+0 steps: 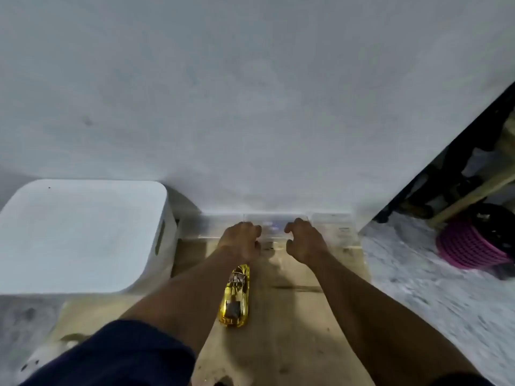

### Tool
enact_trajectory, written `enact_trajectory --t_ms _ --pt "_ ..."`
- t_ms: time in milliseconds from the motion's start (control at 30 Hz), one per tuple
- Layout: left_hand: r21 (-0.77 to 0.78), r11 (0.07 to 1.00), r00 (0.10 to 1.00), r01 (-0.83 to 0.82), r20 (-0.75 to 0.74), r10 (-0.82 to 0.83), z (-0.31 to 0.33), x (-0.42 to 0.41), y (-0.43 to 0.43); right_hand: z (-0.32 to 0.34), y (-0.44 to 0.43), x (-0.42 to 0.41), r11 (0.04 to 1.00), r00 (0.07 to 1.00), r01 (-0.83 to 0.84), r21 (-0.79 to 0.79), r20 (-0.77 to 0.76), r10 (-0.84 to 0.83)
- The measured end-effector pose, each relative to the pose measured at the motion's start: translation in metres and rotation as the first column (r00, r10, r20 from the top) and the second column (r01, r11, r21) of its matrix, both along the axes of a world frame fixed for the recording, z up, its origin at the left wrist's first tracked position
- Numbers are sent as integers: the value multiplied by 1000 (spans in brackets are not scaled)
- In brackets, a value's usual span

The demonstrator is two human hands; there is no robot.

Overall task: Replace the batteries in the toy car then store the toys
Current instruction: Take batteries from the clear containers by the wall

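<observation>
A shiny gold toy car (235,298) lies on the wooden board (292,316), nose pointing away from me, just right of my left forearm. Beyond it a clear plastic box (331,228) stands against the white wall. My left hand (242,241) and my right hand (305,240) are both at the near side of this box, fingers curled around its front edge. The picture is blurred, so what lies inside the box is unclear, apart from a faint blue patch between my hands.
A white lidded storage bin (80,235) with a slot handle stands to the left of the board. On the right, past the wall's edge, a pink coiled object (471,243), a wooden pole (473,196) and dark clutter sit on a grey speckled floor.
</observation>
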State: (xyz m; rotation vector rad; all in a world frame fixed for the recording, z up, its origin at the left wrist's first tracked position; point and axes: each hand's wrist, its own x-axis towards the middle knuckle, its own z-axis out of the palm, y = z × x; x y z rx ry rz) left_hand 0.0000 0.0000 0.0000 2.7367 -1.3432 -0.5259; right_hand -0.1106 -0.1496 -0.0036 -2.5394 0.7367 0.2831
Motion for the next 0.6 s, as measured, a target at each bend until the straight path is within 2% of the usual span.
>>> enact_trajectory --t_ms 200,333,600 --pt "71 997 1000 29 -2 -29 -12 8 -27 -31 -16 12 977 994 -108 -186 -14 107" --pt "97 994 999 42 23 -44 -14 13 -35 -42 -12 14 919 987 -162 -360 -56 152" --pt "174 985 993 -20 118 -1 -24 2 -44 -47 -10 16 917 986 -169 -361 -49 162"
